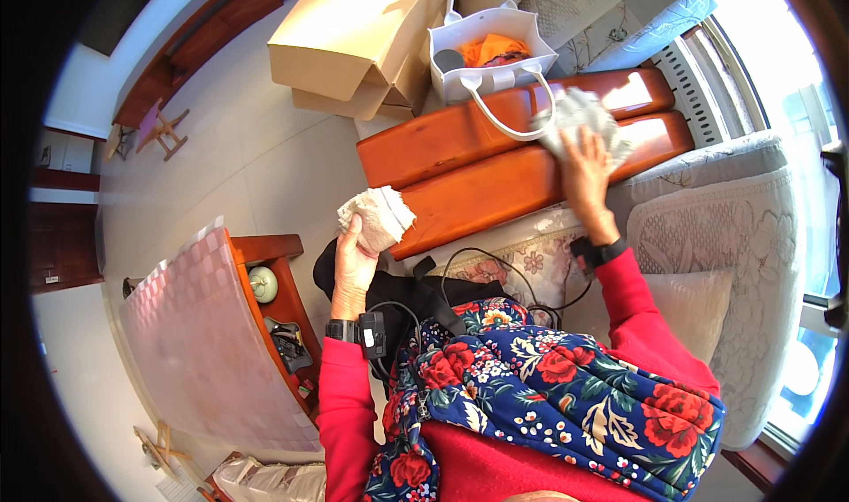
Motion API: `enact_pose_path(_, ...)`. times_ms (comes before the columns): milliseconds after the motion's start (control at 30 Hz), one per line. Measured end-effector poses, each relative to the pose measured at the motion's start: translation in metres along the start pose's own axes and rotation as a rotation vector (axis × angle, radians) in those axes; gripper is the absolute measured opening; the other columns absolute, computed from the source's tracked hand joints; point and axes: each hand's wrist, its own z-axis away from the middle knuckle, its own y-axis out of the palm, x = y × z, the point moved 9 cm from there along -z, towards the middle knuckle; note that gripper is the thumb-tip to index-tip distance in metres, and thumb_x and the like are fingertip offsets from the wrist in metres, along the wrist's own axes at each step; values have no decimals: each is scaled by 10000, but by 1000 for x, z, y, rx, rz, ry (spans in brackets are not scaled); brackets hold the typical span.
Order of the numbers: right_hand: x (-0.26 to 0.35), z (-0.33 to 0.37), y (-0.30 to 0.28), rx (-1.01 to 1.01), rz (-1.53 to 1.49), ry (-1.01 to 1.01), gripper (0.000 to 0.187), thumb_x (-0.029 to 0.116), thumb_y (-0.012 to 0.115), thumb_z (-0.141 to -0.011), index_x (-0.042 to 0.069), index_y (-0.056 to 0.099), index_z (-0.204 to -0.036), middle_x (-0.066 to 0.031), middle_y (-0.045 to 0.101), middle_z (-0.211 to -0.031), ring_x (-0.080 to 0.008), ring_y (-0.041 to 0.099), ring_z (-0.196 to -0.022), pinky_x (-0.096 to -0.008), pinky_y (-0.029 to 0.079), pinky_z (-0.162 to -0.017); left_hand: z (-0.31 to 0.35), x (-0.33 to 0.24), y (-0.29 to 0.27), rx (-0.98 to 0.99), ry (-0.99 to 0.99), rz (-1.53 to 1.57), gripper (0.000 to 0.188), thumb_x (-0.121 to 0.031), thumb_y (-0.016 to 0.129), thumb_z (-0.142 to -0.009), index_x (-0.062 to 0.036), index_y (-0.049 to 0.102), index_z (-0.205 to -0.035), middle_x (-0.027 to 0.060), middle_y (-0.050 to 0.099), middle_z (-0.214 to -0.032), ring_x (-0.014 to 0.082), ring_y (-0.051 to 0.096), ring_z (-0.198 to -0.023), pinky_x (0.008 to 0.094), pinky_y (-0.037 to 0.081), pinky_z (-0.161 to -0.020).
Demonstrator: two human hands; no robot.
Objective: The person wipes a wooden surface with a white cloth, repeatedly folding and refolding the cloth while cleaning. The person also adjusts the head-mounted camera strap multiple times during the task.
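Observation:
My left hand (352,259) is closed on a folded off-white cloth (378,217), thumb on top. It hovers off the left end of a glossy reddish-brown wooden piece made of two long parallel slabs (478,197). At the far right of the slabs, my right hand (587,170) grips a crumpled grey-white cloth (577,117) from above, with its fingers over the cloth and against the wood. That cloth is slightly blurred. A white handle loop of a bag touches the cloth's left side.
The white bag (489,31) holds orange fabric and stands behind the slabs. A cardboard box (354,38) is to its left. Patterned sofa covers (725,237) lie right. A table with a pink checked cloth (203,343) stands left. Black cables (522,281) loop near my lap.

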Motion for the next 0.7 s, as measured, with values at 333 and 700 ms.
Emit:
enact_pose_path(333, 140, 42, -44, 153, -409, -537, 521, 75, 602, -780, 222, 571, -1279, -135, 465, -1386, -363, 396, -1294, -533, 286, -1069, 4, -16, -3, -16, 26, 14, 501, -270, 607, -943, -47, 443, -1361, 76, 529, -1353, 234, 497, -1265, 423, 405, -1064)
enact_pose_path(700, -276, -107, 67, 215, -175, 567, 482, 304, 497, -928, 274, 450, -1407, -188, 581, -1275, -449, 526, -1188, -566, 404, -984, 12, -14, -19, -47, -14, 53, 531, -287, 619, -935, -50, 434, -1373, 73, 522, -1365, 235, 492, -1273, 430, 404, -1068)
